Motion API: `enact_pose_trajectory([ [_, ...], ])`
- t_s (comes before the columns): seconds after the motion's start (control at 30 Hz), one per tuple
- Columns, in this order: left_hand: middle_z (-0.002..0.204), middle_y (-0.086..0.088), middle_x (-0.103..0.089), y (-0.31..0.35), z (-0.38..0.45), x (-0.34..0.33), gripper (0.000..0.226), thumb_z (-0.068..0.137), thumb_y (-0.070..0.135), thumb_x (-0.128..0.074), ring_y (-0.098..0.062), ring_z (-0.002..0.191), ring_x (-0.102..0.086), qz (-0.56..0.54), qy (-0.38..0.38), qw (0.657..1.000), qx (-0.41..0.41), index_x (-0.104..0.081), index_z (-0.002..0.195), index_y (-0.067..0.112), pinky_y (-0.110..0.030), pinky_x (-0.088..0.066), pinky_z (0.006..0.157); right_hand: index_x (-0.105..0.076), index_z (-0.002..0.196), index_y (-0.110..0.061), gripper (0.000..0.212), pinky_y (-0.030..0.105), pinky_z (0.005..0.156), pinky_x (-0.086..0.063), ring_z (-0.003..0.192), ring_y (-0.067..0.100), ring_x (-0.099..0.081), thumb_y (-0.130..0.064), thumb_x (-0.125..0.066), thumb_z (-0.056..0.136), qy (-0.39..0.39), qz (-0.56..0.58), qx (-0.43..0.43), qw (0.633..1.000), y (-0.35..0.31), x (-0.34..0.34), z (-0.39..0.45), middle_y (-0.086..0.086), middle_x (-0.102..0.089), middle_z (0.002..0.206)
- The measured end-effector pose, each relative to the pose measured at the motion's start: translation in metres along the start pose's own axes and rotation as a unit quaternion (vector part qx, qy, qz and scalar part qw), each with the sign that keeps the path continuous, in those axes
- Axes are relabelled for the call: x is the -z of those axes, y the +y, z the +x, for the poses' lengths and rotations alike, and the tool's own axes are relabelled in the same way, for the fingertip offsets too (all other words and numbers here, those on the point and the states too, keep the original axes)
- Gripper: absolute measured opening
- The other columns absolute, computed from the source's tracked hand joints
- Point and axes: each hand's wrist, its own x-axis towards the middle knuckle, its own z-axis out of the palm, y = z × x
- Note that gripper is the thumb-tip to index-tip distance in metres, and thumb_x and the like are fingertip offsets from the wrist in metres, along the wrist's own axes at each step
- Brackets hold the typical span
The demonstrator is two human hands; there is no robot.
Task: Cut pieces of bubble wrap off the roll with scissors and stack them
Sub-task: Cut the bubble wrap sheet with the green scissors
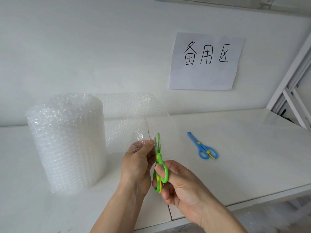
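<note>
Both forearms rise from the lower edge of the view and meet just right of the bubble wrap roll. The left hand is raised with its back toward the camera, thumb and fingertips pinching the loose sheet's edge beside the roll. The right hand, farther from the roll and touching the left, grips the green scissors: thumb through the upper loop, fingers curled round the lower one, wrist bent so the blades point up and away.
</note>
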Motion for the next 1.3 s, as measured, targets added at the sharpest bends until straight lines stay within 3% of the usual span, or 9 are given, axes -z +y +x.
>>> enact_pose_trajectory([
  [0.1, 0.062, -0.005, -0.051, 0.001, -0.002, 0.000, 0.013, 0.088, 0.014, -0.067, -0.021, 0.055, -0.046, 0.015, -0.003, 1.000, 0.012, -0.057, 0.079, 0.013, -0.025, -0.034, 0.033, -0.065, 0.086, -0.016, 0.039, 0.021, 0.042, -0.034, 0.040, 0.011, -0.045, -0.040, -0.079, 0.058, 0.000, 0.002, 0.002, 1.000, -0.001, -0.001, 0.003, 0.012, -0.064, 0.067],
  [0.27, 0.061, -0.004, -0.052, 0.003, -0.003, -0.002, 0.016, 0.084, 0.016, -0.071, -0.020, 0.054, -0.046, -0.001, 0.002, 1.000, 0.016, -0.059, 0.075, 0.012, -0.030, -0.035, 0.044, -0.064, 0.086, -0.017, 0.036, 0.019, 0.041, -0.029, 0.039, 0.009, -0.039, -0.036, -0.080, 0.060, 0.008, -0.005, 0.006, 1.000, 0.000, -0.001, 0.004, 0.011, -0.063, 0.066],
  [0.47, 0.060, -0.005, -0.047, 0.004, -0.003, 0.001, 0.020, 0.086, 0.016, -0.069, -0.021, 0.053, -0.043, 0.015, -0.010, 1.000, 0.022, -0.056, 0.070, 0.013, -0.025, -0.033, 0.033, -0.065, 0.086, -0.016, 0.042, 0.022, 0.041, -0.032, 0.039, 0.012, -0.044, -0.041, -0.081, 0.056, 0.010, -0.018, 0.012, 1.000, -0.002, -0.001, 0.005, 0.013, -0.064, 0.068],
  [0.67, 0.057, -0.003, -0.051, 0.005, -0.004, -0.001, 0.016, 0.086, 0.010, -0.068, -0.016, 0.052, -0.048, -0.009, -0.018, 1.000, 0.011, -0.058, 0.074, 0.009, -0.029, -0.043, 0.050, -0.064, 0.089, -0.015, 0.046, 0.022, 0.042, -0.028, 0.038, 0.010, -0.039, -0.042, -0.080, 0.056, 0.026, -0.035, 0.020, 0.999, -0.008, -0.001, 0.008, 0.012, -0.065, 0.066],
  [0.87, 0.060, -0.006, -0.048, 0.003, -0.004, 0.001, 0.015, 0.085, 0.016, -0.069, -0.019, 0.047, -0.043, 0.019, -0.020, 1.000, 0.011, -0.058, 0.078, 0.009, -0.026, -0.035, 0.038, -0.066, 0.091, -0.014, 0.047, 0.021, 0.042, -0.032, 0.040, 0.010, -0.044, -0.045, -0.079, 0.057, 0.024, -0.036, 0.021, 0.999, -0.014, -0.002, 0.011, 0.013, -0.067, 0.069],
  [1.07, 0.063, -0.008, -0.052, 0.005, -0.003, 0.001, 0.010, 0.086, 0.013, -0.069, -0.021, 0.057, -0.050, -0.009, -0.023, 1.000, 0.014, -0.060, 0.085, 0.007, -0.028, -0.045, 0.050, -0.063, 0.092, -0.016, 0.042, 0.016, 0.042, -0.031, 0.043, 0.009, -0.038, -0.039, -0.080, 0.060, 0.017, -0.030, 0.007, 0.999, -0.020, 0.001, 0.013, 0.009, -0.064, 0.065],
  [1.2, 0.069, -0.012, -0.052, 0.004, -0.001, 0.003, 0.014, 0.085, 0.015, -0.069, -0.020, 0.051, -0.048, 0.006, -0.029, 1.000, 0.009, -0.060, 0.091, 0.005, -0.027, -0.041, 0.045, -0.065, 0.092, -0.014, 0.047, 0.019, 0.042, -0.033, 0.041, 0.009, -0.041, -0.043, -0.080, 0.058, 0.019, -0.029, 0.017, 0.999, -0.021, 0.001, 0.017, 0.012, -0.066, 0.067],
  [1.3, 0.069, -0.011, -0.057, 0.003, -0.001, 0.002, 0.015, 0.084, 0.013, -0.069, -0.020, 0.054, -0.054, -0.002, -0.030, 1.000, 0.002, -0.062, 0.093, 0.004, -0.031, -0.045, 0.055, -0.065, 0.094, -0.014, 0.049, 0.018, 0.042, -0.032, 0.041, 0.009, -0.039, -0.042, -0.081, 0.057, 0.022, -0.026, 0.017, 0.999, -0.024, 0.002, 0.019, 0.012, -0.065, 0.067],
])
